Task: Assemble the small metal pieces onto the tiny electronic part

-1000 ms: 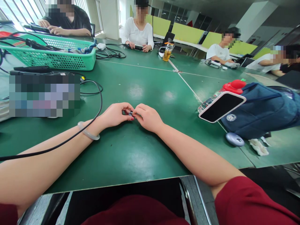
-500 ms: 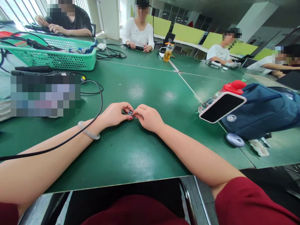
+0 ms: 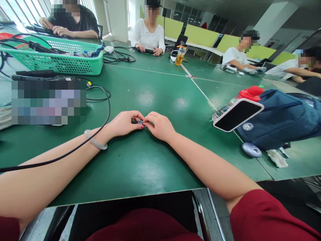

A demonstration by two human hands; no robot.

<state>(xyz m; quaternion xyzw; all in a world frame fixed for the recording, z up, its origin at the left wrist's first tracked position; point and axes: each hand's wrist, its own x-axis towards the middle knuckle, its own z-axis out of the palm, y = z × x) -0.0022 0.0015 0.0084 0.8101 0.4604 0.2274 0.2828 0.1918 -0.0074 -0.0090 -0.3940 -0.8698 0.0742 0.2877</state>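
Small dark part (image 3: 140, 122) lies low over the green table (image 3: 150, 160), pinched from opposite sides by left hand (image 3: 122, 124) and right hand (image 3: 160, 127), fingertips meeting, both equally near; its long axis is too small to tell.

Bright daylight from windows (image 3: 22, 10) far left; ceiling lights glare softly on the green surface (image 3: 145, 98); edges bend, focus sharp.
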